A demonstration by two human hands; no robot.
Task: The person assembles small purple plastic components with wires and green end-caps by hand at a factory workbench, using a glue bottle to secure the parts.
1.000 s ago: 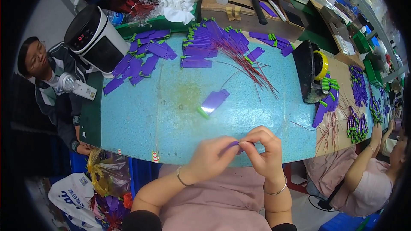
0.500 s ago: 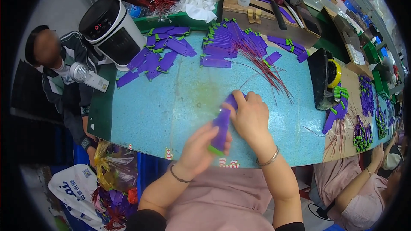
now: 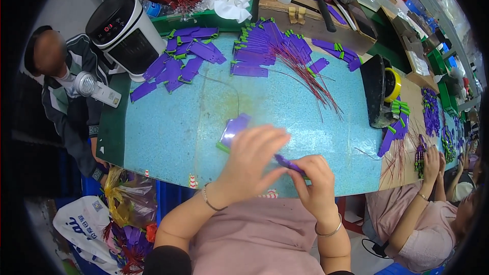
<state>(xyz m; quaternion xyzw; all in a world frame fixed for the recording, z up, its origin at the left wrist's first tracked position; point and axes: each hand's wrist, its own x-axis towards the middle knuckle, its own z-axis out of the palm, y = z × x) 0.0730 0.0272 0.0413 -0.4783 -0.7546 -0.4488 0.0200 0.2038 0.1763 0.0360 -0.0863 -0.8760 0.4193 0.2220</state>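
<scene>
Low in the centre of the frame I see my right hand [image 3: 315,183] pinching a purple strip [image 3: 288,163], my left hand [image 3: 250,159] with fingers spread loosely over a small purple stack [image 3: 233,130] on the turquoise table [image 3: 168,137].

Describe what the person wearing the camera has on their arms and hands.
Both forearms are bare, with no gloves. The left hand has a thin dark bracelet at the wrist. The right hand has a thin silver bangle at the wrist. The pink top leaves the forearms uncovered.

The left hand [image 3: 252,160] is motion-blurred and hides part of the purple strip [image 3: 234,130] beneath it.
</scene>
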